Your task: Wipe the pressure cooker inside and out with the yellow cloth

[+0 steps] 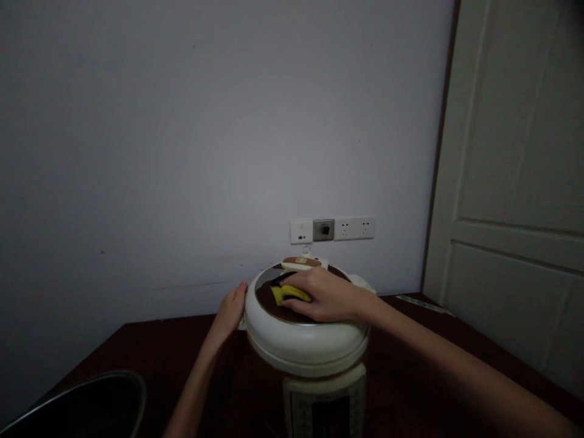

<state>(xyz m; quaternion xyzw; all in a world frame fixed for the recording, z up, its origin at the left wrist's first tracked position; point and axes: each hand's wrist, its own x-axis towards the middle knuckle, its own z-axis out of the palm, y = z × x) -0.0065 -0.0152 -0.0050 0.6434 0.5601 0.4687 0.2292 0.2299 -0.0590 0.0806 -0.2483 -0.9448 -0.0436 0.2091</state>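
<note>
A white electric pressure cooker (306, 350) with a round brown lid panel stands upright in the lower middle. My right hand (322, 296) lies over the lid, its fingers closed on a yellow and black sponge (292, 294) pressed against the brown panel. At the cooker's left side, my left hand (232, 309) rests with its fingers against the white rim, and the fingertips are partly hidden behind it. The lid's handle (302, 262) shows just beyond my right hand. A control panel with a dark display faces me on the cooker's front.
The cooker stands on a dark reddish-brown table (182, 340). A dark pot (86, 404) with a metal rim is at the lower left. Wall sockets (354, 228) sit behind the cooker. A pale door (515, 182) borders the right, and a thin strip (424, 304) lies near it.
</note>
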